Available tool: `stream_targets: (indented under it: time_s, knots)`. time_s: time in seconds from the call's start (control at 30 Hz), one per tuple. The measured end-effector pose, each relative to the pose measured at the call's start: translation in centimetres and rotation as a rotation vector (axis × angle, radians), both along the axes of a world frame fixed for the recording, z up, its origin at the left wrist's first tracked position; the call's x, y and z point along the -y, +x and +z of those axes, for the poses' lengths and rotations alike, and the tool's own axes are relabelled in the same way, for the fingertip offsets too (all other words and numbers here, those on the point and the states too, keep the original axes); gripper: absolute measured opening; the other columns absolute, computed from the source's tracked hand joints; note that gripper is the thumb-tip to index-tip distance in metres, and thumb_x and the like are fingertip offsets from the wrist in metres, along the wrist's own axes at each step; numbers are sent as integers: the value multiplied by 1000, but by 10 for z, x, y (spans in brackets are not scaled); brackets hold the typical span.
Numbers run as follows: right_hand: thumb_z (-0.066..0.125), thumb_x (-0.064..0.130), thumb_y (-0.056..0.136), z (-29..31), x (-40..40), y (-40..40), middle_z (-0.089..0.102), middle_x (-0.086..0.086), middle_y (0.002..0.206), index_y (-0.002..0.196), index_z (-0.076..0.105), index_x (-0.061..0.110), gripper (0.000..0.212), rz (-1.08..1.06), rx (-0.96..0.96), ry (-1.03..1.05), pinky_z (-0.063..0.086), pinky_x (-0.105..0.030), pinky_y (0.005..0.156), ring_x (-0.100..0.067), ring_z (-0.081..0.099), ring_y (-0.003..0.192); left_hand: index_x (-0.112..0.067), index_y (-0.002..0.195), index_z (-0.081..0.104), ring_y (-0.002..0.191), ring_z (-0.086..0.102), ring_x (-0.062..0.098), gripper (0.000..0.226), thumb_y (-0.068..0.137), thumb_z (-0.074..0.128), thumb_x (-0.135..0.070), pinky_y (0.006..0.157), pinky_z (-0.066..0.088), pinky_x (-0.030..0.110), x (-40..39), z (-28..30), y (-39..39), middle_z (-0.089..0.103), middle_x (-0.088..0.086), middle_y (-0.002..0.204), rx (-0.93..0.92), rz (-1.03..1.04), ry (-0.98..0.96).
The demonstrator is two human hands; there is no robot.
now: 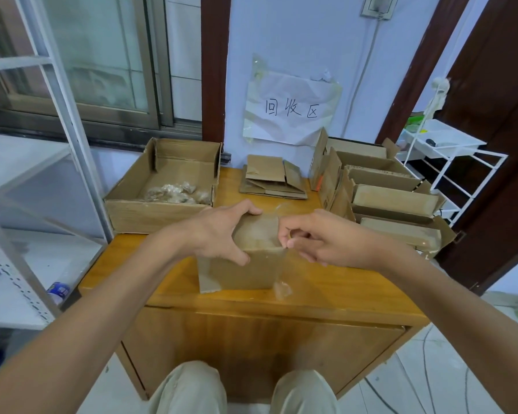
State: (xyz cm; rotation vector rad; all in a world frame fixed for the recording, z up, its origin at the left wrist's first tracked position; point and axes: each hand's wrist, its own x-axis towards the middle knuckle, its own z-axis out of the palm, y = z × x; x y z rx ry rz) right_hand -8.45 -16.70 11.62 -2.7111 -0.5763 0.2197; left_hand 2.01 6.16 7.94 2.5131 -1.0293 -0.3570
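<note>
A: While the left hand clamps that small cardboard box, what step is this?

B: Tape removal, I'd say; the right hand pinches the clear tape at the box's top right edge, thumb & forefinger closed on it, other fingers curled under; a crumpled loose end of the strip hangs down the box's right side, near the worktop.

A: Where's the box?

B: Mid worktop, toward the front edge, upright; top looks closed; a flap sticks out at lower left.

A: Left hand's pose?

B: Spread over the top from the left; fingers hooked on the far edge, thumb pressed on the near top edge; forearm comes in from lower left; it grips the box, not the tape.

A: Next move?

B: Prob. a steady pull of the strip away & down, w/ the left hand pinning the box; too sharp a tug could tear the film or lift the box. Then, I'd guess, the tape joins the tape wads in the open carton at back left; the box gets folded like the flattened cardboard at the back.
</note>
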Motion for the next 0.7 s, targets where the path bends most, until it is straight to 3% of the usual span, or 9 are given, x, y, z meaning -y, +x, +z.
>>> stream_targets:
  time_s: [0.13,0.2,0.27,0.33,0.43,0.6,0.7]
  knots:
    - [60,38,106,-14,2,-7,71,-2,67,91,63,26,19,-145,14,270,57,-38,58,-27,66,53,-49,145,28,104,56,18,98,68,87,-45,90,52,39,1,-3,6,58,-13,115,-44,7,-14]
    - [59,57,101,-19,-13,-9,74,2,65,80,63,26,38,-302,106,328,61,-42,63,-21,65,48,-47,146,28,103,57,17,97,70,88,-42,90,52,38,2,-3,7,56,-13,115,-50,4,-16]
    - [61,63,97,-26,-30,-9,71,7,58,73,61,24,46,-478,222,306,58,-38,60,-9,60,42,-47,146,29,102,57,16,96,70,87,-42,90,52,38,1,-4,7,55,-15,115,-47,2,-19]
    - [67,57,94,-30,-41,-7,69,13,55,73,60,25,39,-616,281,227,55,-31,60,-2,58,46,-47,147,29,103,57,18,96,70,87,-44,92,51,39,1,-5,5,55,-15,115,-42,4,-26]
    - [68,38,90,-28,-49,-8,71,19,59,89,55,33,13,-684,204,196,58,-35,72,-3,59,58,-47,148,28,103,57,20,98,70,87,-45,93,52,42,0,-7,7,56,-13,116,-45,6,-29]
    - [69,21,90,-28,-50,-10,75,10,66,105,50,36,29,-672,102,426,53,-36,71,-8,57,57,-49,145,29,102,60,19,97,68,87,-45,94,53,44,1,-6,10,61,-10,116,-82,-5,-40]
    - [69,11,90,-30,-39,-15,68,3,62,112,51,29,33,-608,-57,638,46,-35,68,-13,53,61,-50,145,30,103,60,16,96,68,88,-43,94,53,42,1,-7,11,60,-13,116,-97,1,-46]
